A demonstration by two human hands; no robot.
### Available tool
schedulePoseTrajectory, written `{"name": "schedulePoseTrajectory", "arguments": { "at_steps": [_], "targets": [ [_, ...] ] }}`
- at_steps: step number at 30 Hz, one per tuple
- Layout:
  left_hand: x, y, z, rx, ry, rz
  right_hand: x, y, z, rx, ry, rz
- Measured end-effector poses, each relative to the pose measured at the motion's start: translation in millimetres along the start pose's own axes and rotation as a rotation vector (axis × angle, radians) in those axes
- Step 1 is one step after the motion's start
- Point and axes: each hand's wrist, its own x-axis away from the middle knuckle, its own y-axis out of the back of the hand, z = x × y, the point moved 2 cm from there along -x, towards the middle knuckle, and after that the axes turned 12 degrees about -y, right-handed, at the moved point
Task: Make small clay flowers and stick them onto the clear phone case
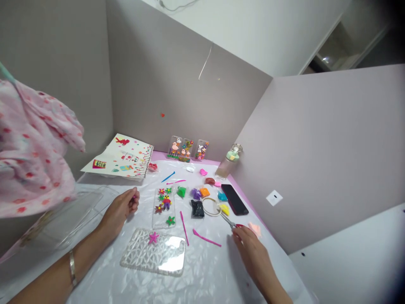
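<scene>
My left hand (122,209) is closed in a pinch above the table's left side. A tiny dark pink spot shows at its fingertips, too small to name. At the right, my right hand (253,251) has its fingers on the red handle of a pair of scissors (232,223), whose blades point away toward a hoop-shaped bangle (211,207). Between my hands lies a clear phone case (160,221) decorated with colourful clay flowers and a little figure. Nearer to me, a pink clay flower (153,238) sits on a clear textured plate (136,255).
Pink modelling tools (207,238) and packets of coloured clay, one of them black (198,209), lie mid-table. A dark phone (234,199) and a bottle (226,165) stand along the right edge. Decorated cases (175,147) lean at the back wall. Spotted pink cloth (34,147) hangs left.
</scene>
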Motion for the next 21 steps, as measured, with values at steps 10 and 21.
{"name": "schedulePoseTrajectory", "arguments": {
  "at_steps": [10, 21],
  "targets": [
    [4.3, -3.6, 0.1, -0.046, 0.058, 0.092, -2.5, 1.1, 88.0, 0.258, 0.388, 0.182],
    [4.8, -2.2, -22.4, -0.169, 0.155, 0.468, 8.3, -0.3, 89.3, 0.192, 0.307, 0.292]
  ]
}}
